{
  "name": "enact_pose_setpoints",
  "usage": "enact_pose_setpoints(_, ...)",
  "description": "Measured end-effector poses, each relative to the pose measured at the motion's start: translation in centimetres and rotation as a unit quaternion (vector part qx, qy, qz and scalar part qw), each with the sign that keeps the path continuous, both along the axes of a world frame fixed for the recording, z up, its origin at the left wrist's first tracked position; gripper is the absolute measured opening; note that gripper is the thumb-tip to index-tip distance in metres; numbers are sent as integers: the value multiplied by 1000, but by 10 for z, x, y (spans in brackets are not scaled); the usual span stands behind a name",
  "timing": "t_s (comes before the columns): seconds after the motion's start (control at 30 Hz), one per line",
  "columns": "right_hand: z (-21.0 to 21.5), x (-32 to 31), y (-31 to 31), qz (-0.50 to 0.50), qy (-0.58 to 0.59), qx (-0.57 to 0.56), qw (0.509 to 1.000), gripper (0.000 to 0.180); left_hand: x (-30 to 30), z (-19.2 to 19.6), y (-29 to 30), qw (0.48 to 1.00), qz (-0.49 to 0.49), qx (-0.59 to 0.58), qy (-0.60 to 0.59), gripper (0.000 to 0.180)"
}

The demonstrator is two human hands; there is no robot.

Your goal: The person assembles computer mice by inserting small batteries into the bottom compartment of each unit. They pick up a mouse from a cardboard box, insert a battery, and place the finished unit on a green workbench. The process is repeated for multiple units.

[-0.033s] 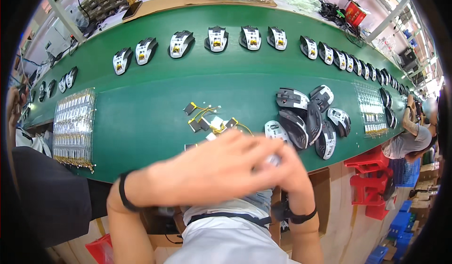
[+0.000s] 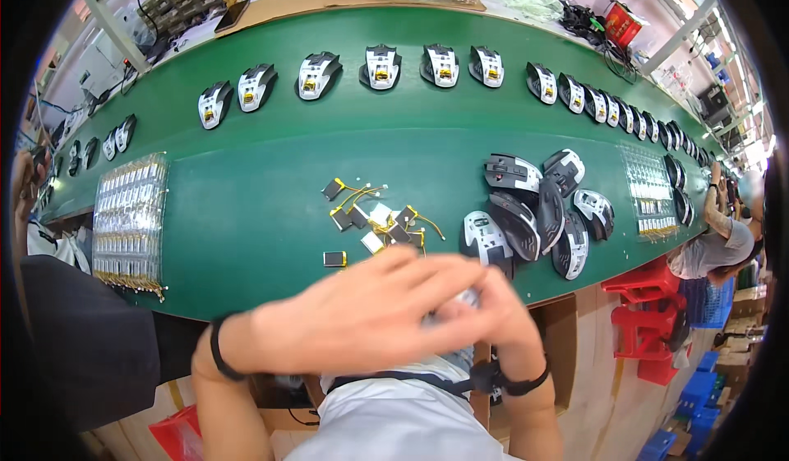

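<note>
Clasping together at the green belt's (image 2: 246,239) edge, left hand (image 2: 362,313) and right hand (image 2: 501,313) grip a mostly hidden pale part (image 2: 467,298).

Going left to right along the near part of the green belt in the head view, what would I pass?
Clear tray of small parts → loose small batteries with yellow wires → heap of computer mouse shells → second clear tray.
</note>
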State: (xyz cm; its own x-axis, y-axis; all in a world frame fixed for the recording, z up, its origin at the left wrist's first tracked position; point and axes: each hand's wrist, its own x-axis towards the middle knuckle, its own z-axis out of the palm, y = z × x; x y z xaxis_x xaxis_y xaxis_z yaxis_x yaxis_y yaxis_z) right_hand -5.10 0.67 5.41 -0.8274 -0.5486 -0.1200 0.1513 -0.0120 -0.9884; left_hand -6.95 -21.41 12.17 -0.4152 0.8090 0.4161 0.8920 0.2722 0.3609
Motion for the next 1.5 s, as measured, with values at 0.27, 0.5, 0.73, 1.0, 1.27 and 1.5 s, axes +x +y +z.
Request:
enact_pose_setpoints(0.27,-21,43,-60,2,-141,-56,988,54,98,-103,-15,573,224,545,-569,116)
enact_pose_setpoints(0.5,6,-14,-72,-134,308,196,921,13,78,-120,-49,417,52,696,-582,69)
enact_pose_setpoints(0.73,-22,-87,-90,-103,271,438,851,23,63,-122,-52,329,-4,726,-604,71)
enact_pose_setpoints(1.0,-34,-88,-111,-124,276,347,888,16,57,-123,-66,350,13,716,-604,71)
enact_pose_setpoints(1.27,-52,-97,-122,-117,400,393,820,12,51,-116,-72,374,-4,714,-592,71)
enact_pose_setpoints(1.5,-40,-103,-128,-89,327,324,883,13,47,-117,-82,367,-36,736,-568,72)
